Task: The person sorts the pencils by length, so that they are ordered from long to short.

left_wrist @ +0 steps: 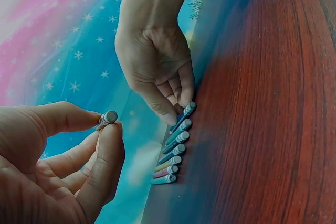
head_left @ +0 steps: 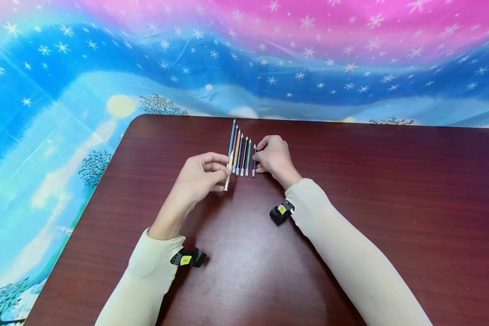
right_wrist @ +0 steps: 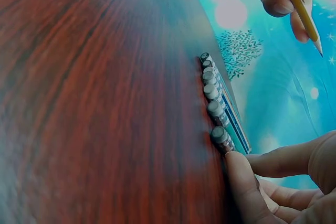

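Observation:
My left hand (head_left: 199,178) pinches a yellow pencil (right_wrist: 297,4) between thumb and fingers, lifted off the table, its sharp tip pointing away from me. In the left wrist view its eraser end (left_wrist: 109,117) faces the camera. Just right of it, several pencils (head_left: 242,156) lie side by side, tips away, stepping down from long at the left to short at the right. At the right end of this row, my right hand (head_left: 275,156) pinches a short dark blue pencil (head_left: 254,168) that lies slightly apart from the others.
The dark red-brown wooden table (head_left: 350,203) runs out to a far edge just beyond the pencil tips. Behind it hangs a blue and pink snowflake cloth (head_left: 228,59). A black wrist camera (head_left: 282,212) sits at each cuff.

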The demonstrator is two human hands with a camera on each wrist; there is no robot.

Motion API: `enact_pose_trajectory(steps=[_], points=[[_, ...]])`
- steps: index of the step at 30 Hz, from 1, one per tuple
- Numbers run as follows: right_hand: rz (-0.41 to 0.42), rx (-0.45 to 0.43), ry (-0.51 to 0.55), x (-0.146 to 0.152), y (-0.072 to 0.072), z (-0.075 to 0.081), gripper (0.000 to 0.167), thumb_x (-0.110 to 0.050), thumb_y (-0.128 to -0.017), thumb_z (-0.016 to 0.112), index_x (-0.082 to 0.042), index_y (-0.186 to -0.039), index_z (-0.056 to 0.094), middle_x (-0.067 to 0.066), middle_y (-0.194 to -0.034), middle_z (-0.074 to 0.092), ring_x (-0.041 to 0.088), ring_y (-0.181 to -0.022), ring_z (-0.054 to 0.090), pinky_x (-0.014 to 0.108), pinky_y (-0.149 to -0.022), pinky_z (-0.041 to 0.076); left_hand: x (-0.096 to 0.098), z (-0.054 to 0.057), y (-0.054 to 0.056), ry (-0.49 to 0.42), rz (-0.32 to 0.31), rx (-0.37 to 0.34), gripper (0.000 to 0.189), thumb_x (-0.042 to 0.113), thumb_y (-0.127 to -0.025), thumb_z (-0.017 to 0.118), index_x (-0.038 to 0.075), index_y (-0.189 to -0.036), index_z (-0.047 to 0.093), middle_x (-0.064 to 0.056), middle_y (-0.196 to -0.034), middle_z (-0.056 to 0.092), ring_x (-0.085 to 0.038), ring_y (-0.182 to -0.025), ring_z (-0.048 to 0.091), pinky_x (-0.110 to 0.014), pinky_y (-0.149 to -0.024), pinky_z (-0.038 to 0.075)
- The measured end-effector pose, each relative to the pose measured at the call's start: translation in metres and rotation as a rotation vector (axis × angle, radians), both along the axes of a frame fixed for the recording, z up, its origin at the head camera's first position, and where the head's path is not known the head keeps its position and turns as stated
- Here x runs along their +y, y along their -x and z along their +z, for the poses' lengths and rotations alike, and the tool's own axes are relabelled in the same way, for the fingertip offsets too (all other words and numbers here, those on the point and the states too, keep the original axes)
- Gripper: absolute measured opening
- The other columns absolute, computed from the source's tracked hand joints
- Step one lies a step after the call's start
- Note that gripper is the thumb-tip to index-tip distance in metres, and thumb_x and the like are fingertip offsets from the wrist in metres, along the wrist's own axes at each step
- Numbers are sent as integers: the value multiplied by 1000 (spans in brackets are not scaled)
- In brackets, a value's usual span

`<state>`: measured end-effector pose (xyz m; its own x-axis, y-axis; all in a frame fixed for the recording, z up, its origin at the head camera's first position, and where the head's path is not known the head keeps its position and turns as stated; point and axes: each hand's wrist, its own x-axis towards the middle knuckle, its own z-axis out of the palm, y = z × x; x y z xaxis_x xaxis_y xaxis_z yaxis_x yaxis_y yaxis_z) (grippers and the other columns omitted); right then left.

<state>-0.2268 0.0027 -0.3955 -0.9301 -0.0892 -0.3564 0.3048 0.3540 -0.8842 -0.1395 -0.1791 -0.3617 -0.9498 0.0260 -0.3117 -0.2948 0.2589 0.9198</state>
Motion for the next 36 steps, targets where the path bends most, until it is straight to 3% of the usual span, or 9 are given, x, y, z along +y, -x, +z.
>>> enact_pose_trajectory(steps=[6,18,36], points=[[-13,13,0,-2,-1,-1,19,8,-93,69,7,-111,62,19,-100,64,14,-45,62,32,-56,63,0,1,0,-2,-1,-2,36,3,-96,65,1,-132,66,-23,-112,71,-11,-78,68,-27,-68,63],[-34,-2,2,-3,0,-3,18,6,-95,68,6,-112,62,24,-112,67,14,-44,63,32,-58,64,-1,-2,0,-2,-6,12,36,2,-96,65,-1,-132,65,-19,-107,72,-10,-77,67,-27,-67,63],[-29,13,-6,-3,-1,-4,17,5,-95,69,6,-110,62,24,-112,67,14,-44,63,32,-56,63,0,-2,0,-5,-5,19,36,2,-96,65,-3,-131,64,-15,-102,72,-9,-76,67,-25,-68,63]])
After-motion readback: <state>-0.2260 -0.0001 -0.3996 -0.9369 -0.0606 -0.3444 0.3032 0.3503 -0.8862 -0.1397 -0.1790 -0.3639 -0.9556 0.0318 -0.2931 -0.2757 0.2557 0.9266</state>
